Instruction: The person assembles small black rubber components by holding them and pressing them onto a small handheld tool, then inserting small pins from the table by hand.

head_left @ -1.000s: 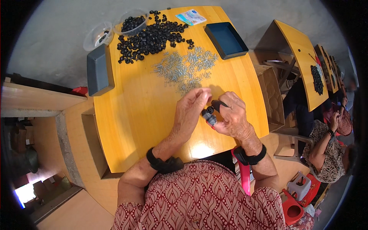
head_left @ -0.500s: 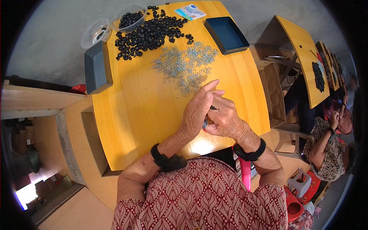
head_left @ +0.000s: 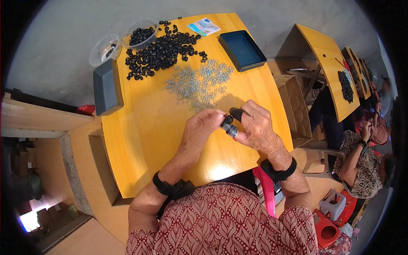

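Black part [head_left: 228,120] pinched in right hand [head_left: 257,128], left hand [head_left: 199,127] just beside, grip unclear

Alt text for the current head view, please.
A person's right hand holds a small black part, the left hand close beside it, over a yellow table. Beyond lie a black heap, silver pieces and two trays.

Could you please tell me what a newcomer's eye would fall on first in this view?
Probably the heap of black parts at the far left of the yellow table, with small silvery pieces scattered just nearer the person. Next come the hands over the table's near half: the right hand holds a small black part, with the left hand close against it.
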`<state>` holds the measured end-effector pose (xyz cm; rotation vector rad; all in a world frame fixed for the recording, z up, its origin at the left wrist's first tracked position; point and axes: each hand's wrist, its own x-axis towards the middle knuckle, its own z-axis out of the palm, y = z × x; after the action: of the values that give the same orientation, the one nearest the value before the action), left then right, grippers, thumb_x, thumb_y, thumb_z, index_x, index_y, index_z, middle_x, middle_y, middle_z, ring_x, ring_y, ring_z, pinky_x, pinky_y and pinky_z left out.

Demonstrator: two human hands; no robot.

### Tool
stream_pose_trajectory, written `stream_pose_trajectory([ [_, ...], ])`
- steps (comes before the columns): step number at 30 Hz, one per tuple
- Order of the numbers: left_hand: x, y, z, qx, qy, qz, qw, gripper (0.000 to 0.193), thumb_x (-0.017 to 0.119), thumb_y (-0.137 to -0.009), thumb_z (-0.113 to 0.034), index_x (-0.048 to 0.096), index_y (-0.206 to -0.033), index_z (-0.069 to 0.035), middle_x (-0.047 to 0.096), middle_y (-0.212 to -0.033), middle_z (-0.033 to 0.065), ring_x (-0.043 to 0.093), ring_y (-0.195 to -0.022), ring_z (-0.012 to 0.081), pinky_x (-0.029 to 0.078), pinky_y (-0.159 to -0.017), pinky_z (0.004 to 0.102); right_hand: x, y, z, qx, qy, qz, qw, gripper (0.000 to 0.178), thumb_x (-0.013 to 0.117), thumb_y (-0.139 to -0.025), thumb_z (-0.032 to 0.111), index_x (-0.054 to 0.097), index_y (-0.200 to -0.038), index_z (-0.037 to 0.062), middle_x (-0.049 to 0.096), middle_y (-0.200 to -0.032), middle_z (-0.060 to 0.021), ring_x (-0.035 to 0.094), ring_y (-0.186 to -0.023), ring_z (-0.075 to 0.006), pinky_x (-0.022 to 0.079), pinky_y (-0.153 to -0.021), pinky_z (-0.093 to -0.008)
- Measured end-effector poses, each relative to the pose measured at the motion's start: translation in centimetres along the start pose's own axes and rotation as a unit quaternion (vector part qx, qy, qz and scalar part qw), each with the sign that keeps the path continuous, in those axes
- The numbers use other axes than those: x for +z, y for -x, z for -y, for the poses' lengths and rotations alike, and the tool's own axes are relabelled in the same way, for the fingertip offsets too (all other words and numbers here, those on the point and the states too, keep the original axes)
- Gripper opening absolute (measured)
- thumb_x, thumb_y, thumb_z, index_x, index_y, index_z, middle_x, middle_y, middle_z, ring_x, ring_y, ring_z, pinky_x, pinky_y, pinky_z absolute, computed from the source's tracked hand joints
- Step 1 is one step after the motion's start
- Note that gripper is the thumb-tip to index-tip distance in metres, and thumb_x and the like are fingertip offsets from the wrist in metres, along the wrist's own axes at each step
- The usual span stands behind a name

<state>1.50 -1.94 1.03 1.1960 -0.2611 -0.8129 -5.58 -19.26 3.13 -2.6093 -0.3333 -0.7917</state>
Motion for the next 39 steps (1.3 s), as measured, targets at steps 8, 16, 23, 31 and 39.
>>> stream_pose_trajectory([
  [8,-0.7,-0.4,0.3,-0.007,0.013,0.080,0.997,0.018,0.063,-0.092,-0.013,0.066,-0.105,0.000,0.063,-0.094,-0.0012,0.056,-0.089,0.0069,0.044,-0.083,0.0231,-0.1,0.0,-0.5,-0.013,-0.009,0.031,0.999,0.033,0.077,-0.064,0.019,0.065,-0.087,-0.0009,0.054,-0.075,-0.0097,0.058,-0.072,-0.0268,0.049,-0.064,-0.0370],
  [16,0.0,-0.1,1.1,-0.026,0.048,0.035,0.998,0.019,0.066,-0.090,-0.011,0.067,-0.106,0.000,0.064,-0.093,0.0002,0.056,-0.088,0.0073,0.045,-0.081,0.0225,-0.1,0.6,-0.8,-0.022,-0.010,0.045,0.999,0.028,0.077,-0.065,0.019,0.064,-0.080,-0.0004,0.053,-0.074,-0.0095,0.056,-0.072,-0.0269,0.049,-0.067,-0.0377],
  [23,0.1,0.1,1.8,-0.040,0.041,0.054,0.997,0.018,0.067,-0.090,-0.012,0.067,-0.104,0.000,0.065,-0.095,0.0007,0.057,-0.089,0.0077,0.046,-0.082,0.0229,-0.9,0.3,-0.6,-0.056,-0.026,0.070,0.996,0.024,0.077,-0.063,0.017,0.057,-0.063,0.0031,0.052,-0.070,-0.0082,0.056,-0.068,-0.0251,0.050,-0.062,-0.0358],
  [31,1.7,-0.5,0.8,0.049,0.025,-0.012,0.998,0.030,0.055,-0.099,-0.027,0.061,-0.111,0.000,0.063,-0.100,0.0032,0.058,-0.094,0.0090,0.046,-0.084,0.0252,0.4,0.7,0.0,-0.060,-0.048,0.027,0.997,0.025,0.077,-0.060,0.017,0.056,-0.062,0.0035,0.050,-0.068,-0.0070,0.056,-0.065,-0.0244,0.050,-0.059,-0.0347],
  [39,1.7,-0.4,0.7,0.019,0.049,0.017,0.998,0.033,0.047,-0.102,-0.031,0.061,-0.115,-0.004,0.063,-0.106,0.0030,0.056,-0.099,0.0095,0.044,-0.088,0.0261,1.2,0.7,0.4,-0.070,-0.064,-0.032,0.995,0.026,0.078,-0.058,0.018,0.059,-0.065,0.0023,0.052,-0.068,-0.0078,0.058,-0.065,-0.0254,0.050,-0.058,-0.0345],
])
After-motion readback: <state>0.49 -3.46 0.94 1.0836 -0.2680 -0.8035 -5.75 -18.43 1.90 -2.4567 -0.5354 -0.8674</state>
